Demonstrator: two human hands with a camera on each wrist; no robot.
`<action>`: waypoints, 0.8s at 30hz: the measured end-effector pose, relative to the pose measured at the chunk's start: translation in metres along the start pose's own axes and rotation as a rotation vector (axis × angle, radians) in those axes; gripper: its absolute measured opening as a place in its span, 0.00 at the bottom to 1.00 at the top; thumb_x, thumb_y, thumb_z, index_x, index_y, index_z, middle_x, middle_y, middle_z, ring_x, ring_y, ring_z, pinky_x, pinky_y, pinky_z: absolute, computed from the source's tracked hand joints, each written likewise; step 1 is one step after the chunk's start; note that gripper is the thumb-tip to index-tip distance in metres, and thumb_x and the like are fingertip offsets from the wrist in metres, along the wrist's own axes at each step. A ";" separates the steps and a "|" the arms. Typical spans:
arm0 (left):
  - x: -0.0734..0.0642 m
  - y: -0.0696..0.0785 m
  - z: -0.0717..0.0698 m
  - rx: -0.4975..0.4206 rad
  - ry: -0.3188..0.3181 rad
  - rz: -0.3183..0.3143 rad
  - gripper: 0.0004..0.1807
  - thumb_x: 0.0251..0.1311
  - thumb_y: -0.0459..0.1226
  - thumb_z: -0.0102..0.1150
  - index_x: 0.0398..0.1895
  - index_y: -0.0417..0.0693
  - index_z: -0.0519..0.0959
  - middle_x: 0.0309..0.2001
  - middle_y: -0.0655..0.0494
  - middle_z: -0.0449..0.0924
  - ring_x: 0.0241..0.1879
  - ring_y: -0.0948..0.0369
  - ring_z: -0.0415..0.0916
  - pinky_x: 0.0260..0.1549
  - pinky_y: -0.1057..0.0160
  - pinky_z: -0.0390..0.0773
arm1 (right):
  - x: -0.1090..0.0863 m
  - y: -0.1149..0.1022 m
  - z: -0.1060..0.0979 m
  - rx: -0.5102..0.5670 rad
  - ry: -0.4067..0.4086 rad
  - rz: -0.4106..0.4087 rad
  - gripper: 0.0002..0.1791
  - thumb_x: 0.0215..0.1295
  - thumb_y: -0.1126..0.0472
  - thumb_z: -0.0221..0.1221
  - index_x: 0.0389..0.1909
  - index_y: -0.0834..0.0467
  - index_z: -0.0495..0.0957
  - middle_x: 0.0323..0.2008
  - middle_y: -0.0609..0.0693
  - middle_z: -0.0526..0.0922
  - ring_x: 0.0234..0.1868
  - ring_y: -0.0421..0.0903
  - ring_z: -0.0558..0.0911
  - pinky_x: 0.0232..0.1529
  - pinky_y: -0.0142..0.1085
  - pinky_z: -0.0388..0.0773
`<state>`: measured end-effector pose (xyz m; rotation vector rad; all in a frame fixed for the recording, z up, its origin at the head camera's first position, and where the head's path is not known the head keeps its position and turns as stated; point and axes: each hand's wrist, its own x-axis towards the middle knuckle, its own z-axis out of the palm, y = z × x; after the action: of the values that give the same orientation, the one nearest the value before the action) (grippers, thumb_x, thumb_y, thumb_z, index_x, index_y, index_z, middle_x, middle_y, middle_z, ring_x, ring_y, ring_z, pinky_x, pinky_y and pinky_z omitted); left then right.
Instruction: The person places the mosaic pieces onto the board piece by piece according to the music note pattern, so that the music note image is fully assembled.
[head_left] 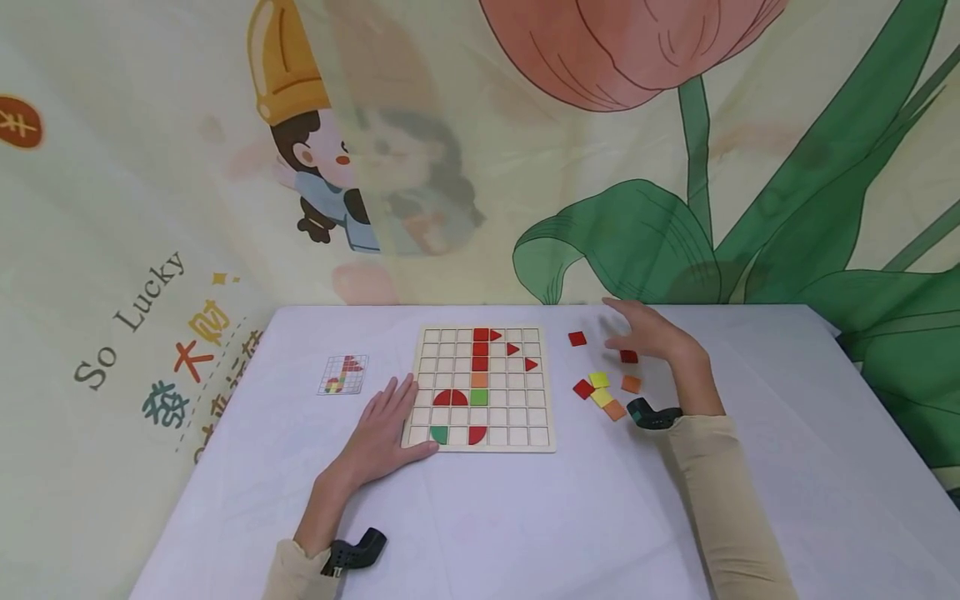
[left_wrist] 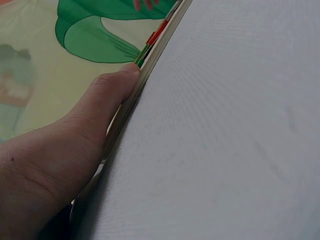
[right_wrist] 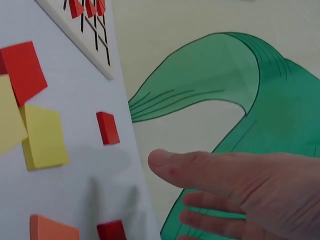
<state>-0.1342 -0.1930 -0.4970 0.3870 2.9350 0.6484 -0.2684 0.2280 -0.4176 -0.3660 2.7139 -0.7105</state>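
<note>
My left hand (head_left: 378, 437) rests along the left edge and lower left corner of a wooden grid board (head_left: 517, 414), its fingers straight. In the left wrist view the thumb (left_wrist: 107, 97) presses the board's rim. The board carries a column of red squares (head_left: 481, 349), red triangles (head_left: 513, 349), an orange square (head_left: 479, 380), a green square (head_left: 478, 397), a red half-round (head_left: 450, 398), and green and red quarter pieces (head_left: 477, 435). My right hand (head_left: 654, 335) hovers over the loose tiles with fingers spread, holding nothing; a red tile (head_left: 628, 357) lies beneath it.
Right of the board lie loose red (head_left: 577, 339), yellow (head_left: 599, 380) and orange (head_left: 614, 410) square tiles, some touching. A small pattern card (head_left: 342, 377) sits left of the board. Behind the white table (head_left: 525, 517) hangs a printed curtain (head_left: 480, 275).
</note>
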 end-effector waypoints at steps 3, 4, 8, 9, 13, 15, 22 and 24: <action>0.000 -0.001 0.000 0.002 0.000 0.001 0.57 0.52 0.64 0.60 0.77 0.45 0.48 0.79 0.50 0.43 0.79 0.47 0.36 0.74 0.40 0.44 | 0.000 0.006 0.000 0.012 0.002 0.002 0.42 0.64 0.58 0.61 0.75 0.60 0.51 0.74 0.66 0.53 0.74 0.67 0.52 0.68 0.65 0.58; 0.000 -0.001 0.001 0.003 0.000 0.002 0.57 0.52 0.64 0.60 0.77 0.45 0.48 0.79 0.50 0.43 0.79 0.47 0.36 0.74 0.40 0.44 | 0.000 0.008 0.000 0.015 -0.003 0.001 0.43 0.64 0.58 0.61 0.75 0.60 0.51 0.74 0.66 0.53 0.74 0.67 0.52 0.68 0.65 0.58; 0.000 -0.001 0.001 0.002 -0.004 0.003 0.57 0.52 0.64 0.60 0.77 0.45 0.48 0.79 0.50 0.43 0.79 0.47 0.36 0.74 0.40 0.44 | -0.005 0.013 -0.003 0.023 -0.033 0.010 0.38 0.66 0.58 0.58 0.74 0.62 0.54 0.71 0.68 0.59 0.70 0.67 0.59 0.65 0.63 0.65; 0.000 -0.001 0.001 0.002 -0.004 0.003 0.57 0.52 0.64 0.60 0.77 0.45 0.48 0.79 0.50 0.43 0.79 0.47 0.36 0.74 0.40 0.44 | -0.007 0.015 -0.004 0.017 -0.037 0.011 0.37 0.66 0.59 0.58 0.72 0.63 0.56 0.69 0.68 0.62 0.69 0.67 0.62 0.64 0.62 0.67; 0.000 0.000 0.000 -0.010 0.005 0.009 0.57 0.52 0.64 0.61 0.77 0.44 0.48 0.79 0.49 0.43 0.79 0.47 0.36 0.74 0.40 0.44 | -0.012 0.026 -0.008 -0.003 -0.048 0.011 0.29 0.65 0.60 0.58 0.66 0.64 0.67 0.61 0.68 0.71 0.62 0.65 0.70 0.58 0.58 0.74; 0.000 0.000 0.000 -0.011 0.009 0.010 0.57 0.52 0.63 0.61 0.77 0.44 0.48 0.79 0.49 0.44 0.79 0.47 0.36 0.74 0.40 0.44 | -0.012 0.031 -0.007 -0.002 -0.064 0.005 0.27 0.64 0.60 0.59 0.63 0.64 0.69 0.60 0.67 0.73 0.61 0.64 0.71 0.58 0.57 0.75; 0.000 0.000 0.000 0.001 0.010 0.010 0.57 0.52 0.63 0.61 0.77 0.44 0.49 0.79 0.48 0.44 0.78 0.46 0.37 0.74 0.40 0.46 | -0.010 0.043 -0.004 0.044 -0.102 -0.004 0.26 0.61 0.59 0.64 0.58 0.64 0.73 0.55 0.65 0.76 0.56 0.61 0.73 0.57 0.54 0.76; 0.000 0.001 -0.001 -0.006 0.004 0.004 0.57 0.52 0.63 0.61 0.77 0.45 0.48 0.79 0.49 0.44 0.79 0.47 0.36 0.74 0.40 0.45 | -0.009 0.045 -0.003 0.043 -0.106 -0.011 0.26 0.59 0.59 0.65 0.58 0.64 0.73 0.54 0.65 0.76 0.55 0.61 0.74 0.56 0.53 0.77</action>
<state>-0.1343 -0.1924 -0.4961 0.3922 2.9358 0.6588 -0.2685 0.2701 -0.4360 -0.3965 2.5950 -0.7295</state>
